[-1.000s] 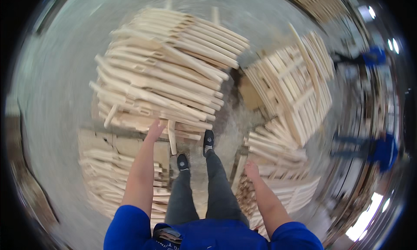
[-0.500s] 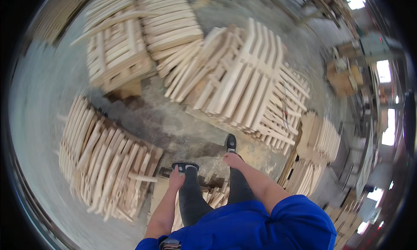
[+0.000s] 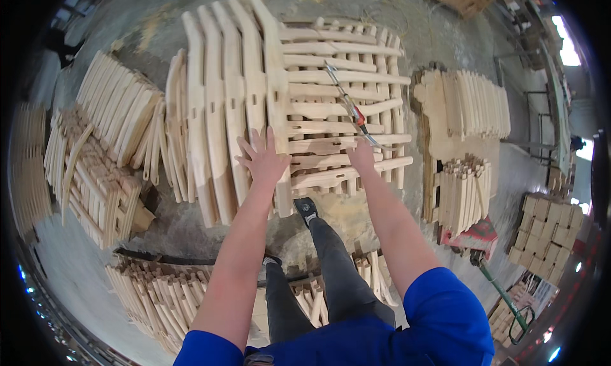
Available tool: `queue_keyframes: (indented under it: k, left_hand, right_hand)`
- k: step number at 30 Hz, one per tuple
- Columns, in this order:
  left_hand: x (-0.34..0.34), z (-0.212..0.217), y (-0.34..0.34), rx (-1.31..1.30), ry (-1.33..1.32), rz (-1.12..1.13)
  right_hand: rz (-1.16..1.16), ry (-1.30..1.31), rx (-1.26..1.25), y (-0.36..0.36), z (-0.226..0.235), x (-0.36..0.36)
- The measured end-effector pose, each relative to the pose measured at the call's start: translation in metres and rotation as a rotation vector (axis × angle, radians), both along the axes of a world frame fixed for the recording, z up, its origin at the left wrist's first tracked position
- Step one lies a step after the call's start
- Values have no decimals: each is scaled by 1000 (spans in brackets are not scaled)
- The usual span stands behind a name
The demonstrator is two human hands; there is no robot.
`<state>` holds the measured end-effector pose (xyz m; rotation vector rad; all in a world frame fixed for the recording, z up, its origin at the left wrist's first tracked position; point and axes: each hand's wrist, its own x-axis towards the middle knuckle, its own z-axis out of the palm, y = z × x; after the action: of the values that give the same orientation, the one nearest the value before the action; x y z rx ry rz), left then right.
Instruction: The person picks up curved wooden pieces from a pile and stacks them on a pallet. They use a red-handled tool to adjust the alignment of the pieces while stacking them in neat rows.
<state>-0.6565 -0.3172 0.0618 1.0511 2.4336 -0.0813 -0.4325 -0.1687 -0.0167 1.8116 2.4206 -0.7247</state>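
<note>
Before me lies a stack of pale wooden parts. Long bent slats with slots (image 3: 237,92) stand side by side on its left, and shorter crossed rails (image 3: 344,48) are piled in layers on its right. My left hand (image 3: 264,163) is spread over the near part of the bent slats, its fingers apart and nothing in it. My right hand (image 3: 361,156) reaches to the near rails, right by the lower end of a long thin tool with a red and black grip (image 3: 358,115). The back of that hand hides its fingers, so whether it touches the tool is unclear.
Other wooden stacks (image 3: 118,105) stand on the left, and more pieces (image 3: 159,296) lie by my feet. To the right are slats on a board (image 3: 474,105), a bundle of sticks (image 3: 463,191) and a red pallet jack with a green handle (image 3: 499,286).
I have turned right and come closer to the stack with the crossed rails. Both hands have gone from low by my legs to forward over the wood, and my left fingers have spread.
</note>
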Motion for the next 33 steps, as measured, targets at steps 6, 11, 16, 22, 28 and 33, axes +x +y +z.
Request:
queue_keyframes:
  k: [6,11,16,22,28,33]
  left_hand:
    - [10,-36,31,-122,166,-45]
    - [17,-36,42,-203,195,-96]
    - [22,-27,58,-357,127,-106]
    - [14,-19,58,-498,82,-5]
    - [20,-9,63,-484,46,3]
    - [18,-2,63,-484,44,69]
  right_hand:
    - [-15,-259,-14,77,-39,-33]
    - [-60,-96,-160,112,-64,-16]
    - [-243,369,-668,91,-47,20]
    - [-377,532,-1157,21,60,31]
    - [-344,461,-1089,13,99,46]
    - [-294,513,-1019,24,109,19]
